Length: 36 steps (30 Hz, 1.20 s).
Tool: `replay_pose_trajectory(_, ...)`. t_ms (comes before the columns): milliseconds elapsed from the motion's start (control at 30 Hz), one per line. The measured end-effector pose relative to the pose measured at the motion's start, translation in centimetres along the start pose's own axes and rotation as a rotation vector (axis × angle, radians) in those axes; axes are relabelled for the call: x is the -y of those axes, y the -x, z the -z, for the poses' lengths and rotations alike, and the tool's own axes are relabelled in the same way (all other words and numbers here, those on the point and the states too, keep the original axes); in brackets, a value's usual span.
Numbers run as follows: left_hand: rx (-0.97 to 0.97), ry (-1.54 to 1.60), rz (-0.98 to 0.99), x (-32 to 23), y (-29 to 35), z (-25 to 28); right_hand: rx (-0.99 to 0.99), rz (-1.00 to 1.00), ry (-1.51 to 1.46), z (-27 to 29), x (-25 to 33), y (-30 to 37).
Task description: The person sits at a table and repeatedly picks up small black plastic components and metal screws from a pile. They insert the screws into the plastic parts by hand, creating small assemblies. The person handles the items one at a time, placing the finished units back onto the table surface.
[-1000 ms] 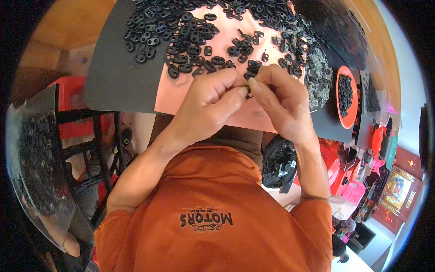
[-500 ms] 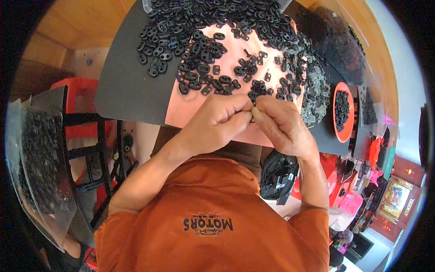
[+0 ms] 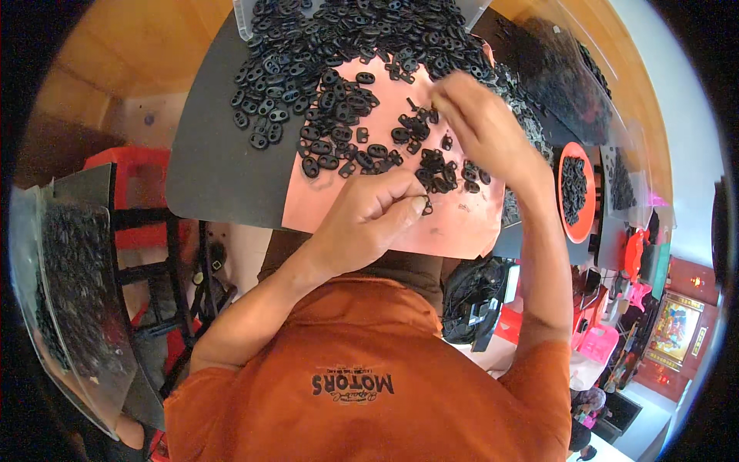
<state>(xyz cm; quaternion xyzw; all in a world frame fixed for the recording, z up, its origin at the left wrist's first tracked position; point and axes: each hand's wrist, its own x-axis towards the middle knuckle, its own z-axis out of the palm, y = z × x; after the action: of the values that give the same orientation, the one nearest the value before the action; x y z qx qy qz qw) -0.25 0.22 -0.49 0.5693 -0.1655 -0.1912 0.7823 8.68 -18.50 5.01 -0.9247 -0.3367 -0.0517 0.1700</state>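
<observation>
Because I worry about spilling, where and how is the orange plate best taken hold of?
Probably the orange plate's near rim, right hand coming from the person's side, thumb on top: that end shows bare orange, while black pieces cover the middle.

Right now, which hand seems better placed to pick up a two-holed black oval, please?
Probably the right hand: it reaches over the pink sheet near the loose two-holed black ovals, while the left hand pinches a small black piece.
</observation>
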Motion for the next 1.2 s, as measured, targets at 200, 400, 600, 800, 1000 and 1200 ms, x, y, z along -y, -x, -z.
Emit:
replay_pose_trajectory(200,0.006,-0.105,-0.031,-0.1,-0.2,0.2,0.061,0.026,0.267,-2.6,-1.6,-4.4)
replay_pose_trajectory(400,0.02,-0.096,-0.002,-0.8,0.0,0.2,0.063,0.058,0.065,-1.4,-1.9,-2.5)
replay_pose_trajectory(600,0.026,-0.076,-0.009,-0.4,0.1,0.2,0.164,-0.129,0.106,-0.2,-0.9,0.5)
replay_pose_trajectory(800,0.025,-0.145,-0.055,0.1,0.0,0.2,0.046,-0.124,0.057,-0.2,-1.1,1.0)
replay_pose_trajectory(1000,-0.014,-0.112,-0.104,0.5,-0.1,0.1,0.163,-0.097,0.106,-1.3,0.0,-0.1)
replay_pose_trajectory(1200,-0.011,-0.086,-0.02,0.1,0.0,-0.1,0.07,-0.115,0.061,-0.4,-0.8,1.2)
